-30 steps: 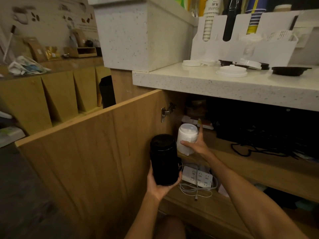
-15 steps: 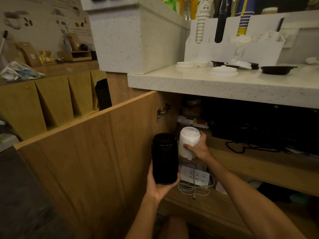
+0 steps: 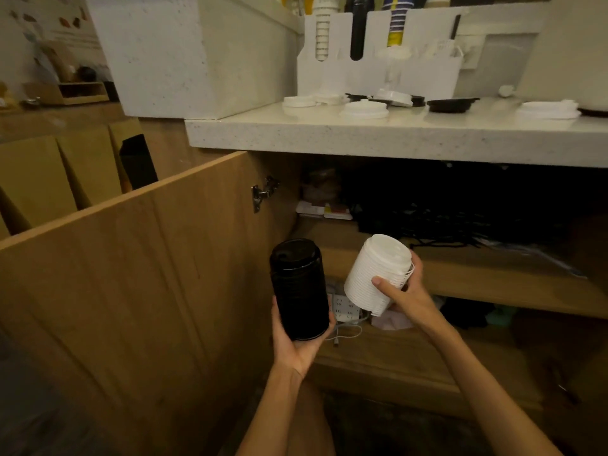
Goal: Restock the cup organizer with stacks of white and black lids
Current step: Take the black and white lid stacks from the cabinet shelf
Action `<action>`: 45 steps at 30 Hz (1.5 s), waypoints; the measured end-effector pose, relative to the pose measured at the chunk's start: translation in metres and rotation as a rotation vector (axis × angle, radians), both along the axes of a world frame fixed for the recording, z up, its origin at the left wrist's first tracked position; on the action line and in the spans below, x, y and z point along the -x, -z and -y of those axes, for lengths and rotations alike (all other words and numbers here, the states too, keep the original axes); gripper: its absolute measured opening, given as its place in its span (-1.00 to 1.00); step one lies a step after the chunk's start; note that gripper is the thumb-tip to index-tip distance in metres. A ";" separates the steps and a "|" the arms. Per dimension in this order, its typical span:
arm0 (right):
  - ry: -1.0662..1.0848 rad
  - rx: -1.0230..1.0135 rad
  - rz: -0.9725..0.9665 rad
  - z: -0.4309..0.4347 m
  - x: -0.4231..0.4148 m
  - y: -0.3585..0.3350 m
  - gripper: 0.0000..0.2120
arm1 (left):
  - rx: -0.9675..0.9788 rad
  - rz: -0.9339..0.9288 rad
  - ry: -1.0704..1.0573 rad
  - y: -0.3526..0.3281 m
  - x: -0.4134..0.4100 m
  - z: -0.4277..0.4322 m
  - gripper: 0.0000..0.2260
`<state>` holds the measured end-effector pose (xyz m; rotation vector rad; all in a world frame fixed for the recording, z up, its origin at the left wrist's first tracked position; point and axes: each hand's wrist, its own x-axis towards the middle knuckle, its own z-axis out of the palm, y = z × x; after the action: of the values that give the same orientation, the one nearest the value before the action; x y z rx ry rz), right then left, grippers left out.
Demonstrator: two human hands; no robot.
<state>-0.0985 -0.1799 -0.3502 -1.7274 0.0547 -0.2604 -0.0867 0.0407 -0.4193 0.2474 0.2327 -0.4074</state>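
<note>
Dim, warm light. Under the speckled white bench (image 3: 394, 139), a wooden cabinet (image 3: 411, 366) stands open, its door (image 3: 131, 274) at left, a shelf (image 3: 493, 281) inside.

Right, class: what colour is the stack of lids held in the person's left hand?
Black: the lid stack in the left hand, head view.

Right hand (image 3: 405, 292) now wraps white lid stack (image 3: 373, 274), thumb across side, index finger no longer raised. Stack lifted off cabinet shelf (image 3: 493, 274), drawn nearer, top tilted right, beside black lid stack (image 3: 297, 287).
</note>
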 end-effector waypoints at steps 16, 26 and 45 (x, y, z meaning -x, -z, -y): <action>0.010 -0.074 -0.205 0.009 0.105 -0.075 -0.12 | -0.201 0.008 0.114 -0.070 0.035 -0.003 -0.44; 0.036 -0.064 -0.382 -0.008 0.154 -0.272 -0.10 | -0.240 -0.190 0.169 -0.273 0.092 -0.021 -0.42; 0.123 0.113 -0.258 -0.041 0.154 -0.494 -0.07 | -0.287 -0.206 0.223 -0.495 0.090 -0.068 -0.40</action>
<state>-0.2521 -0.1393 0.1441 -1.8645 0.3416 -0.1319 -0.1771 0.1083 0.0761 0.5169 0.4691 -0.6225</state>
